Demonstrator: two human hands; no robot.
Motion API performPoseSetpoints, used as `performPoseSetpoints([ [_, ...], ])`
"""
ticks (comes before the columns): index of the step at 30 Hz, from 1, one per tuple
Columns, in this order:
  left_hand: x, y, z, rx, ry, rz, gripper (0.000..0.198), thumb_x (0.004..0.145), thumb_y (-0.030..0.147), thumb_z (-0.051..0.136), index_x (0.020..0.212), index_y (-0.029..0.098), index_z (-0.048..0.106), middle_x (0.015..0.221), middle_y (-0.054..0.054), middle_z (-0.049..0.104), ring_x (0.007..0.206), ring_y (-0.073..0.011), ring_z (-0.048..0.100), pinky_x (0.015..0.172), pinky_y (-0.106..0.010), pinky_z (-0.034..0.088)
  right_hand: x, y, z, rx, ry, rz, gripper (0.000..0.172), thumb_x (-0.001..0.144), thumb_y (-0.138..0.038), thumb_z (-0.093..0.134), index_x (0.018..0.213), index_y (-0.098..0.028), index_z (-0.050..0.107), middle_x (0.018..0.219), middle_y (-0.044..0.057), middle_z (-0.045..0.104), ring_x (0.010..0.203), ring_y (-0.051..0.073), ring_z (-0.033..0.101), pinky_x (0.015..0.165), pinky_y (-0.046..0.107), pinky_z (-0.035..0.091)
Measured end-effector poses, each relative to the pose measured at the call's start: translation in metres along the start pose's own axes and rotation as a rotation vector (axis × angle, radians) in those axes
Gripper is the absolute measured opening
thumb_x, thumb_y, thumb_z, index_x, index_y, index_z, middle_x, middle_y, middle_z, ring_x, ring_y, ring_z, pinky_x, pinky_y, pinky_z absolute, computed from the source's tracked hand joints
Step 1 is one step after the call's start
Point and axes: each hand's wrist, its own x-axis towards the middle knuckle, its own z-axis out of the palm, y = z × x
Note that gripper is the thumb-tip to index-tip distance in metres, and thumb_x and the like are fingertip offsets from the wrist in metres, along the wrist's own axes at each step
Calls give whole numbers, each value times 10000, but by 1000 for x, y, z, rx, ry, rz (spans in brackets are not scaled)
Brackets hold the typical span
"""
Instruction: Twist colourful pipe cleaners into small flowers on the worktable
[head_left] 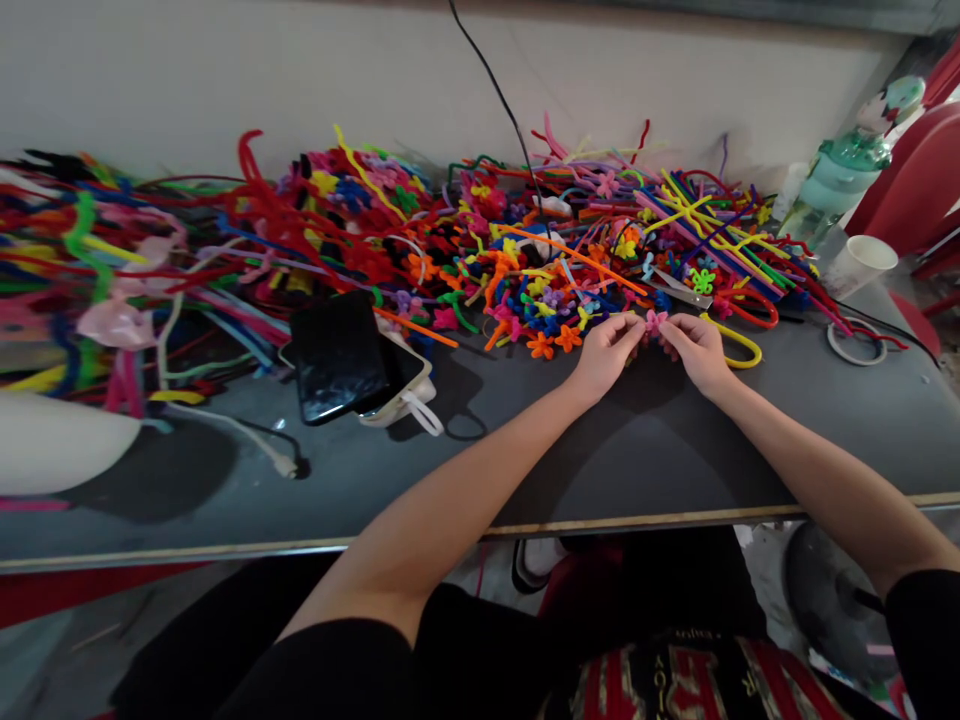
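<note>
Between my two hands is a small pink pipe-cleaner flower [656, 322], held just above the dark tabletop [637, 450]. My left hand [611, 352] pinches its left side with thumb and forefinger. On the opposite side, the fingers of my right hand [696, 345] pinch its petals. Right behind the hands lies a heap of finished pipe-cleaner flowers [555, 305] in many colours. A pair of scissors with red and yellow handles [739, 352] rests beside my right hand, its blades pointing left and back. A green flower [703, 281] lies near the blades.
Loose pipe cleaners [712, 220] pile along the wall. A black phone [337, 355] lies on a pale-cased one at the left, near a white cable [247, 440]. At the right stand a paper cup [861, 265], a green-tinted bottle [832, 190] and a tape ring [856, 343]. A black cord [499, 95] hangs behind.
</note>
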Motion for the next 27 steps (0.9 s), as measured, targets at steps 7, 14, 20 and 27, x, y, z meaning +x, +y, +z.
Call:
performPoseSetpoints([
  [7, 1, -3, -1, 55, 87, 48, 288, 834, 452, 689, 889, 170, 668, 710, -12, 653, 593, -106, 568, 555, -233, 468, -1, -4, 0, -89, -5, -45, 360, 779, -523, 675, 754, -165, 698, 653, 9, 632, 557, 93, 502, 529, 241, 407],
  [14, 2, -3, -6, 204, 168, 100, 240, 822, 402, 696, 839, 166, 734, 781, -43, 737, 701, -146, 644, 674, -273, 511, -2, -2, 1, -99, 16, -55, 331, 772, -462, 698, 879, -150, 715, 761, 30, 680, 617, 96, 535, 568, 237, 425],
  [20, 0, 0, -6, 301, 194, 63, 268, 803, 447, 716, 779, 180, 729, 731, -35, 734, 646, -151, 634, 633, -279, 496, -2, 1, 0, -115, 18, -47, 319, 781, -470, 687, 840, -156, 692, 742, 23, 664, 618, 95, 531, 555, 234, 411],
  [27, 1, -3, -6, 241, 198, 59, 279, 815, 452, 688, 806, 178, 745, 763, -48, 750, 691, -162, 660, 675, -293, 514, -1, 1, 0, -126, 16, -35, 324, 793, -477, 677, 861, -161, 706, 747, 23, 670, 618, 95, 528, 555, 236, 421],
])
